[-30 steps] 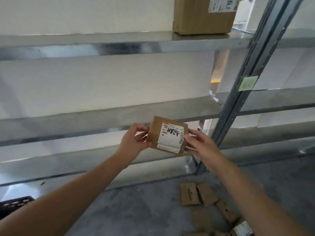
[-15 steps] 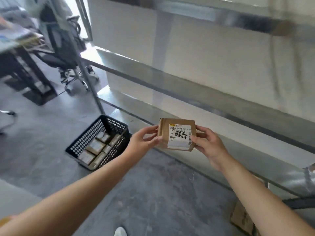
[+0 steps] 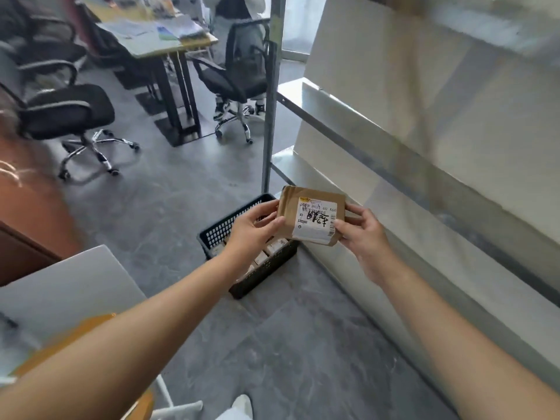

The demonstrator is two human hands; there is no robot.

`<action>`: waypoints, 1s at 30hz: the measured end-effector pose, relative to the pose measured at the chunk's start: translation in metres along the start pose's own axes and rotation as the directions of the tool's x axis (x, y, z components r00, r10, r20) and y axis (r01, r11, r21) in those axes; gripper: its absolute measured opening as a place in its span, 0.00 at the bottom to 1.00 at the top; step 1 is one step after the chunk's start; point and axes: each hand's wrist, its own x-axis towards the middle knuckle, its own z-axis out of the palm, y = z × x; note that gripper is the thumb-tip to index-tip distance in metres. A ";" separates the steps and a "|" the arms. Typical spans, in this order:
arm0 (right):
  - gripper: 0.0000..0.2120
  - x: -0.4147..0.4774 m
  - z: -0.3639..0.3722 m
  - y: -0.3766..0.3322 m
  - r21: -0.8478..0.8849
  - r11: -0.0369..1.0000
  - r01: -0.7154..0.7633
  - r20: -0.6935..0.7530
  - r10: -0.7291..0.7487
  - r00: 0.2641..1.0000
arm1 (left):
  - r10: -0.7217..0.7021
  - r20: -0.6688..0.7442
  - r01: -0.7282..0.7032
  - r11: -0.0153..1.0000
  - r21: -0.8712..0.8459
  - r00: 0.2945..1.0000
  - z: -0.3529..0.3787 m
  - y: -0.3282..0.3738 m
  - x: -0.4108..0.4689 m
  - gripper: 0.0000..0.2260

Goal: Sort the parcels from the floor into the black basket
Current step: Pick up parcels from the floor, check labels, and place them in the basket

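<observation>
Head view, from the left: a white tabletop corner (image 3: pixel 66 292) sits low in the frame, with a black office chair (image 3: pixel 69 113) on a chrome star base farther back on the grey floor (image 3: pixel 288 344). Beyond it stands a desk (image 3: pixel 157 40) strewn with papers, and a second black chair (image 3: pixel 233 80) is beside it, with someone seated on it. Nearer the middle, the black basket (image 3: pixel 263 275) of mesh plastic rests on the floor just beside the foot of a metal shelving rack (image 3: pixel 394 165); several small brown labelled parcels (image 3: pixel 274 247) lie packed inside it. The left hand (image 3: pixel 254 228) pinches the left edge of a brown cardboard parcel (image 3: pixel 312 218), thumb in front and fingers behind. This parcel is held in the air over the basket's far corner and clear of it, its white shipping label (image 3: pixel 316 221) with black handwriting facing the camera. The right hand (image 3: pixel 363 237) grips the parcel's right edge, with the thumb resting on the label.
</observation>
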 end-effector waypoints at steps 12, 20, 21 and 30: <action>0.19 0.162 0.075 0.012 0.007 0.997 -0.071 0.026 0.070 0.997 | -0.032 -0.100 0.044 0.991 0.128 0.995 -0.041 0.012 0.158 0.16; 0.17 0.325 0.079 0.010 -0.037 0.986 -0.164 0.060 0.166 0.984 | -0.103 -0.201 0.145 0.968 0.206 0.974 -0.022 -0.008 0.314 0.16; 0.17 0.342 0.080 0.010 -0.035 0.982 -0.188 0.064 0.190 0.980 | -0.117 -0.214 0.165 0.962 0.220 0.970 -0.021 -0.010 0.331 0.17; 0.23 0.445 0.098 0.057 -0.086 0.943 -0.323 0.051 0.328 0.943 | -0.270 -0.344 0.345 0.922 0.178 0.899 -0.025 -0.061 0.434 0.19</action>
